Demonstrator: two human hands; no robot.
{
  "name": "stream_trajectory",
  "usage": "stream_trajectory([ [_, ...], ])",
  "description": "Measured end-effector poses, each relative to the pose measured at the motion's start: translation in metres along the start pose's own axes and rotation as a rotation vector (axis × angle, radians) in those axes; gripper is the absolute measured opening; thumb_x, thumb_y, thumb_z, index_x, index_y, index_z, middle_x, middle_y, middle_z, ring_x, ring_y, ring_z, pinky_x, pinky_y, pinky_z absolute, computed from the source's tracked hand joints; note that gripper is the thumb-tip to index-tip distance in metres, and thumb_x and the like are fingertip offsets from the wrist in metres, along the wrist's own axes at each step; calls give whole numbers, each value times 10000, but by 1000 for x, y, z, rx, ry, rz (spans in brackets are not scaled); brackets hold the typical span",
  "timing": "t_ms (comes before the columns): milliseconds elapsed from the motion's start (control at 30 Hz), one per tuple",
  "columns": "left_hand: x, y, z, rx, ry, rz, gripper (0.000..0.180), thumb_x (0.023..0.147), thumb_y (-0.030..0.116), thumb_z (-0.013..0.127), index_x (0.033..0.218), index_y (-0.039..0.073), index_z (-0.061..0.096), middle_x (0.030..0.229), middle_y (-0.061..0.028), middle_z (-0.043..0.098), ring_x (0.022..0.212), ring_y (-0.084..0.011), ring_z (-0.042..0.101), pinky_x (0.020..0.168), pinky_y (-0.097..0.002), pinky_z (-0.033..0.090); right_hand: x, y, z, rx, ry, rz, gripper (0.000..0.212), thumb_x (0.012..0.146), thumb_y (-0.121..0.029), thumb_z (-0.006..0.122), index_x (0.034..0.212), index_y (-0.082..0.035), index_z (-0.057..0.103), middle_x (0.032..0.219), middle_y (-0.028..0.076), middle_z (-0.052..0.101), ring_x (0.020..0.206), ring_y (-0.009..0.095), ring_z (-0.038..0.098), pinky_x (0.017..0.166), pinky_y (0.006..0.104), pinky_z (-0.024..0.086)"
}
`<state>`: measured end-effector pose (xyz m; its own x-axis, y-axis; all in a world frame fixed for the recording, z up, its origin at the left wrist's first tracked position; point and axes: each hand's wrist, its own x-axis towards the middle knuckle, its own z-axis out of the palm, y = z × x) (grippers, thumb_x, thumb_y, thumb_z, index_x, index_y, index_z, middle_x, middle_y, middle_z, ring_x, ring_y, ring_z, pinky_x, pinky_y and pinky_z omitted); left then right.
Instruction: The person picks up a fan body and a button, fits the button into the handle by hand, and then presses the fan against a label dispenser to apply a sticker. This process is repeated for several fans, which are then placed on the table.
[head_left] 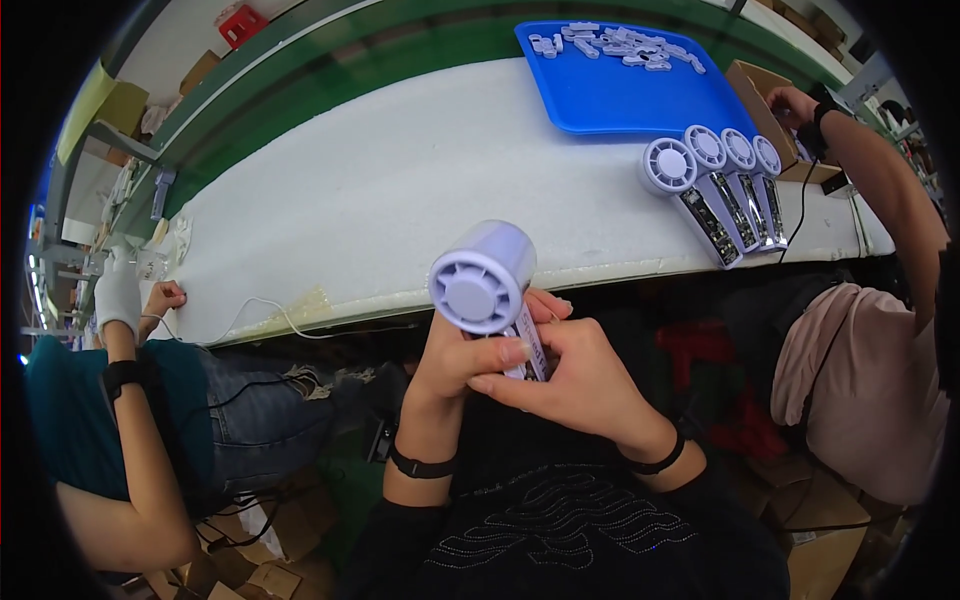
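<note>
Fan (482,285), lavender and round-headed, was held up in my remote view by the near edge of the table (390,180). I had the left hand (450,355) wrapped around it below the head, while the right hand (578,382) gripped its handle (533,352) from the other side. To the right, four similar fans (729,207) lay side by side, circuitry (707,222) showing, near a blue tray (640,100) of small pale parts (630,46).

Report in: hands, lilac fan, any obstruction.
Left hand and right hand both closed on lilac fan's handle. Round vented head protruding past the fingers. No obstruction visible; four similar fans on table, right, apart from hands.
</note>
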<state>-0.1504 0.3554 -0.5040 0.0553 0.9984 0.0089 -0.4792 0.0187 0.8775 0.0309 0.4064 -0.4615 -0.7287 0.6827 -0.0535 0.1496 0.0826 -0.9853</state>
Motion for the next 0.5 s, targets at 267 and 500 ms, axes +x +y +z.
stream_trajectory([
  [267, 4, -24, 7, -135, 40, 44, 612, 769, 319, 861, 1196, -90, 705, 1250, -280, 712, 1230, -374, 695, 1097, -510, 553, 6, 18, -1, 58, 50, -217, 284, 829, -193, 938, 870, 30, 766, 671, 48, 687, 635, 81, 651, 593, 262, 513],
  [500, 7, -5, 7, -189, 79, -35, 523, 784, 253, 892, 1156, -83, 745, 1241, -280, 729, 1191, -358, 720, 1048, -479, 584, 12, 4, -10, 5, 41, -55, 275, 845, -195, 919, 840, 21, 749, 667, 50, 688, 611, 93, 659, 575, 259, 504],
])
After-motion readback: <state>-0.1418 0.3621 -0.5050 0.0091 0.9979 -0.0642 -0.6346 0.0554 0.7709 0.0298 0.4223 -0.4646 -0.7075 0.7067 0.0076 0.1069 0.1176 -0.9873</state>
